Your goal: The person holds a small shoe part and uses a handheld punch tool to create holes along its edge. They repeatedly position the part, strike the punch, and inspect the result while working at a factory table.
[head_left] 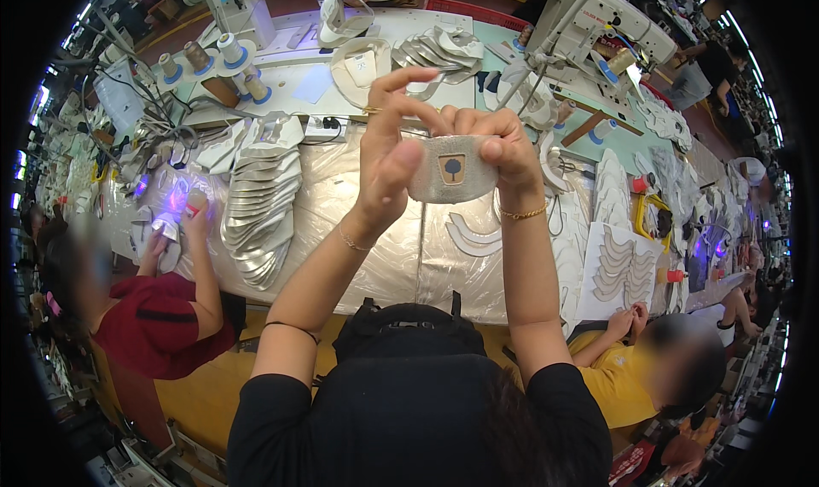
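Note:
In front of me, a small grey fabric shoe-tongue piece (426,180) is raised above the table. It bears a light tan patch with a dark tree-shaped mark. My right hand (512,150) pinches its right edge, thumb in front and the other fingers curled behind. At the left edge is my left hand (386,150), its fingers spread apart. Its slightly blurred thumb lies by that edge, and a bent finger reaches the top edge. Whether the left fingertips press on the piece cannot be made out.
The plastic-covered table (341,231) carries a fanned stack of silvery shoe parts (260,205) on the left and curved white strips (473,235) right of centre. Thread cones (230,50) and sewing machines (606,26) stand beyond. Co-workers in red (162,325) and yellow (614,393) sit on either side.

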`<action>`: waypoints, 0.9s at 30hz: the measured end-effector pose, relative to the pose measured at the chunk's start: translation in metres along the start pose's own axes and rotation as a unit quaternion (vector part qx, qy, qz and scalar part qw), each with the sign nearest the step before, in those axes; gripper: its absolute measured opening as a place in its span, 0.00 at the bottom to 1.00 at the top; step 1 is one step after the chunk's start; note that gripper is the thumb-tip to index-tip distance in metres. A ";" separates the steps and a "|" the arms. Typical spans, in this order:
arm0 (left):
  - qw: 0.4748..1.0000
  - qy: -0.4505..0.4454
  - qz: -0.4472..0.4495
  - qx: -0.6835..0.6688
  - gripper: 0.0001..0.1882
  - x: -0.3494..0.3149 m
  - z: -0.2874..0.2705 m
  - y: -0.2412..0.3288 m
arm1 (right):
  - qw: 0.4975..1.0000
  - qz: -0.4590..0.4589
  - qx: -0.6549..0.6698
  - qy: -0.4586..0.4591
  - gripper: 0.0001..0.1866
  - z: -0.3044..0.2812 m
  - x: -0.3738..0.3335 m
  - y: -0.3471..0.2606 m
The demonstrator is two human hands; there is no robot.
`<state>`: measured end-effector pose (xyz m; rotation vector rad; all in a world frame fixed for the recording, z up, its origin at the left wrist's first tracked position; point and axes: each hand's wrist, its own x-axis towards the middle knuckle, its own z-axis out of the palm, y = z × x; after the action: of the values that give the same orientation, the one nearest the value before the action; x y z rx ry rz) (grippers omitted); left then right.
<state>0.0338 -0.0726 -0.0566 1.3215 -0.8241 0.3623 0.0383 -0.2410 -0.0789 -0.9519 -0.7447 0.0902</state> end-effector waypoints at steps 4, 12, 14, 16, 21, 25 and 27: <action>0.998 0.058 0.022 -0.026 0.35 0.000 0.006 -0.009 | 1.000 -0.009 0.019 -0.004 0.14 -0.002 0.000 0.002; 0.997 0.075 0.010 -0.029 0.36 -0.003 0.007 -0.010 | 1.000 -0.009 0.019 -0.005 0.14 -0.003 0.000 0.003; 0.997 0.072 0.008 -0.027 0.36 -0.003 0.007 -0.011 | 1.000 -0.009 0.020 -0.004 0.14 -0.003 0.000 0.003; 0.997 0.070 0.007 -0.027 0.36 -0.003 0.006 -0.011 | 1.000 -0.007 0.023 -0.004 0.14 -0.003 0.000 0.004; 0.998 0.066 0.001 -0.025 0.36 -0.003 0.005 -0.010 | 1.000 -0.006 0.020 0.000 0.14 -0.001 0.000 0.004; 0.997 0.066 0.004 -0.027 0.36 -0.003 0.005 -0.010 | 1.000 -0.003 0.025 -0.002 0.14 0.000 0.000 0.002; 0.997 0.068 0.003 -0.029 0.36 -0.003 0.005 -0.011 | 1.000 0.010 0.005 0.002 0.13 0.001 0.000 0.001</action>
<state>0.0372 -0.0796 -0.0663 1.2268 -0.7193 0.4247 0.0382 -0.2393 -0.0790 -0.9489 -0.7302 0.1087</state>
